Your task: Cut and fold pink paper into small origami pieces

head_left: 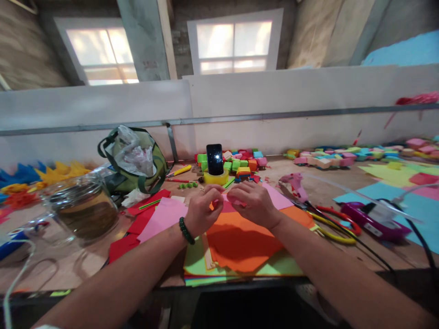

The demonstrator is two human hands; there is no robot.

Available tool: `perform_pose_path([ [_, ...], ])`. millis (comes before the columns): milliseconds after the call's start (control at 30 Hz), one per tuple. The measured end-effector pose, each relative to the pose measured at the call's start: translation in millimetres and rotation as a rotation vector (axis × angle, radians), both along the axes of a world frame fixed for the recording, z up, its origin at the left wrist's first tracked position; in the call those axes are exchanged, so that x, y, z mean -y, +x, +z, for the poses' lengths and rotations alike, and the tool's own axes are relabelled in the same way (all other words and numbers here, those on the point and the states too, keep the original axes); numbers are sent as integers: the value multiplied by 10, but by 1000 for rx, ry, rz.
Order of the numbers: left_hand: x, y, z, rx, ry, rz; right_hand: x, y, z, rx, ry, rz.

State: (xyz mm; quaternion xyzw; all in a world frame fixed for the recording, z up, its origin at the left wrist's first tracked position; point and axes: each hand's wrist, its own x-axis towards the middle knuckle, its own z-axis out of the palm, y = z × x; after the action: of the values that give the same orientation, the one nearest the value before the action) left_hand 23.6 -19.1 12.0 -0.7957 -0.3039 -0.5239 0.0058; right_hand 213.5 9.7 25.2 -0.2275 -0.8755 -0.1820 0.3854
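My left hand (205,208), with a dark green bead bracelet (186,230) at the wrist, is closed with its thumb and fingertips together. Facing it, my right hand (254,202) has its fingers curled and pressed together too. The fingertips nearly meet above the work surface; what they pinch, if anything, is too small to make out. Below both hands lies an orange paper sheet (245,240) on a stack of light green paper (197,262). Pink paper shows at the left (166,215) and a further pink sheet (277,197) at the right.
A phone (215,160) stands in a yellow tape roll (216,177) before folded colourful paper pieces (240,164). Left are a glass jar (82,208) of brown liquid and a green bag (156,155). Right are a pink glue gun (297,186), scissors (338,233) and a purple power strip (373,224) with cables.
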Motion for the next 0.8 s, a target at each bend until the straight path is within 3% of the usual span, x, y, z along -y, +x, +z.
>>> perform_pose_path([
  [233, -37, -16, -16, 32, -36, 61, -25, 27, -32, -23, 10, -23],
  [600, -40, -3, -59, 34, -163, -4, -71, 35, -63, -50, -29, 61],
  [800, -49, -5, -61, 34, -136, -24, -32, 4, -54, -22, -54, 43],
])
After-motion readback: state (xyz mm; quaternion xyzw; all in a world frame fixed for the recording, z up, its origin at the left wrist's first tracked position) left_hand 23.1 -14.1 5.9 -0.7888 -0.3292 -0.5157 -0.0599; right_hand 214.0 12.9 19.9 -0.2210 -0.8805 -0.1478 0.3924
